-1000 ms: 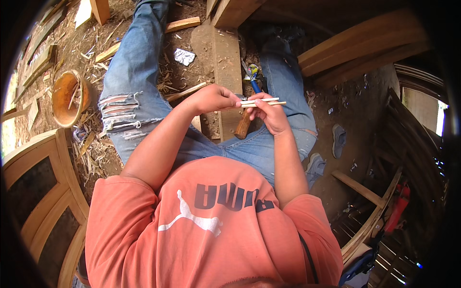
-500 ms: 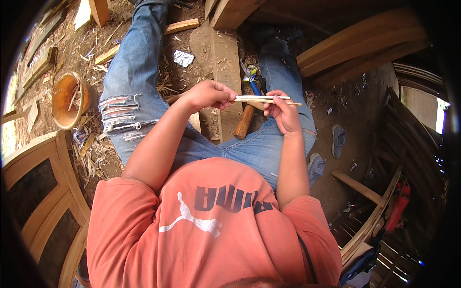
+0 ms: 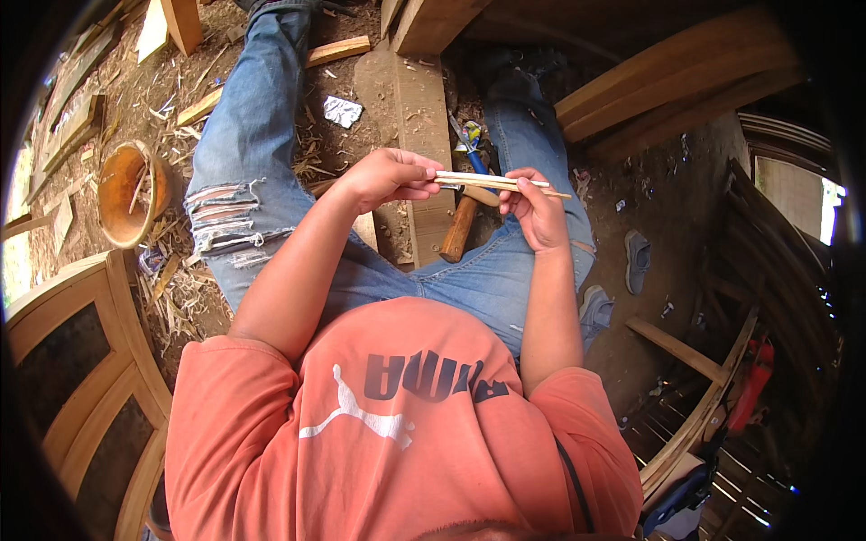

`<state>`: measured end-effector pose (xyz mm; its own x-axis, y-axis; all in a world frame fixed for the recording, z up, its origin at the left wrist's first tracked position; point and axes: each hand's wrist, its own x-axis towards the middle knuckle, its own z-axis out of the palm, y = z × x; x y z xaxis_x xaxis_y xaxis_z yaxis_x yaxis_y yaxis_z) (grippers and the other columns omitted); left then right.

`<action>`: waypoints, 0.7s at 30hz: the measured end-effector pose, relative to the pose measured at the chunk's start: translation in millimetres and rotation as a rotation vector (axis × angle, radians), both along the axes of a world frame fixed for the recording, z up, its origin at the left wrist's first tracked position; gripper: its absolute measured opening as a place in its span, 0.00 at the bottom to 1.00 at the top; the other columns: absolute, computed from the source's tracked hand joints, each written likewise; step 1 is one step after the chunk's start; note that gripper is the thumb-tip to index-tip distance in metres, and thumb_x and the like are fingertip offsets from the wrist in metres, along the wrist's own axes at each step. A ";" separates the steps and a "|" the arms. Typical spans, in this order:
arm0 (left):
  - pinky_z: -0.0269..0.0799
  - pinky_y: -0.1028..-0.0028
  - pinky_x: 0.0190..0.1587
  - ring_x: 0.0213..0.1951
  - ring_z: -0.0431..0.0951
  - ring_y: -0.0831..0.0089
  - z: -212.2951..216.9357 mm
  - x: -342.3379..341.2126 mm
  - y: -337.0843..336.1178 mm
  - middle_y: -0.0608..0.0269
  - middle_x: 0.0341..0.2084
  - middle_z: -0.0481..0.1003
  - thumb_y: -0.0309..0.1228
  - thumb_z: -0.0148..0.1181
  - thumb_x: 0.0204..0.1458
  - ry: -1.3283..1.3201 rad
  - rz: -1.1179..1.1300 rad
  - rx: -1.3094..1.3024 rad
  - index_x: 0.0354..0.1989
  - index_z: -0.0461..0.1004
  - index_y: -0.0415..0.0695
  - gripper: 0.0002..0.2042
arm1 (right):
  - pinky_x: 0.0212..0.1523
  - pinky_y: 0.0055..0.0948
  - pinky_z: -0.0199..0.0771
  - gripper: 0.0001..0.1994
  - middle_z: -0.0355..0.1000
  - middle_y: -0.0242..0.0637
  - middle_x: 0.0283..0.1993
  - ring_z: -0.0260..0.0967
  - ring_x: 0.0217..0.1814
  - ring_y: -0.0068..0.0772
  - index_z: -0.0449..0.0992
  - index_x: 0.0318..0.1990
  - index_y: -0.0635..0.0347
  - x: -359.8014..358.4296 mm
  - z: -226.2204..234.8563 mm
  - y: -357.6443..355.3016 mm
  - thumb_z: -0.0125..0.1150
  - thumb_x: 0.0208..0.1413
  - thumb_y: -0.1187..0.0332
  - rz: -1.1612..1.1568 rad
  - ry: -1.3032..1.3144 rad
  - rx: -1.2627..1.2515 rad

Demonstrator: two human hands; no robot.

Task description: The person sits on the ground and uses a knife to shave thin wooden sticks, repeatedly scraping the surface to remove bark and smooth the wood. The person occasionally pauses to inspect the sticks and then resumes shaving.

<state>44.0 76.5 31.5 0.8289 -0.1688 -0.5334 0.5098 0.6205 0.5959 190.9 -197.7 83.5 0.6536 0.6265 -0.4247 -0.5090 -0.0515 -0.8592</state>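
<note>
Two thin, pale wooden sticks (image 3: pixel 478 179) lie side by side between my hands, above the gap between my legs. My left hand (image 3: pixel 393 176) pinches their left ends between thumb and fingers. Further along, toward the right ends, my right hand (image 3: pixel 538 215) is closed round them with its fingertips. The right tips poke out past that hand. Below the sticks lies a tool with a brown wooden handle (image 3: pixel 460 230); its upper part is partly hidden by the sticks and my right hand. Just beyond is a tool with a blue handle (image 3: pixel 477 163).
A wooden plank (image 3: pixel 424 99) runs along the dirt floor between my legs. An orange-brown bucket (image 3: pixel 115 203) stands at left, among wood shavings. A slatted wooden frame (image 3: pixel 126 352) is at lower left. Thick timber beams (image 3: pixel 677 77) stand at upper right, and a shoe (image 3: pixel 638 261) lies at right.
The left ends of the sticks have risen slightly, so they slope down a little more to the right. My left hand has shifted slightly left; both hands keep hold.
</note>
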 end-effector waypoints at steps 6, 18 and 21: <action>0.80 0.77 0.48 0.46 0.84 0.75 2.1 1.7 -2.4 0.61 0.45 0.84 0.30 0.66 0.65 -0.025 0.013 0.148 0.57 0.79 0.36 0.16 | 0.37 0.29 0.81 0.13 0.79 0.42 0.37 0.77 0.35 0.29 0.74 0.57 0.66 -0.5 0.6 -0.2 0.57 0.70 0.69 0.011 -0.010 -0.024; 0.74 0.77 0.44 0.41 0.79 0.83 -1.6 4.4 5.1 0.67 0.40 0.84 0.28 0.66 0.63 -0.142 0.497 0.472 0.51 0.84 0.38 0.11 | 0.33 0.21 0.75 0.18 0.77 0.33 0.34 0.73 0.29 0.20 0.72 0.63 0.64 -2.6 16.9 10.7 0.56 0.67 0.72 0.228 -0.211 -0.495; 0.74 0.78 0.45 0.41 0.78 0.84 5.6 4.2 7.0 0.67 0.39 0.83 0.28 0.66 0.63 -0.195 0.510 0.444 0.50 0.84 0.38 0.10 | 0.32 0.20 0.74 0.17 0.76 0.31 0.32 0.72 0.29 0.18 0.73 0.61 0.63 -11.1 16.4 22.3 0.56 0.67 0.72 0.354 -0.225 -0.525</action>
<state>48.3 83.5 37.1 0.8340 0.4659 -0.2957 0.0781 0.4309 0.8990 179.7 -175.4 99.9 0.5552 0.5669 -0.6086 -0.1960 -0.6220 -0.7581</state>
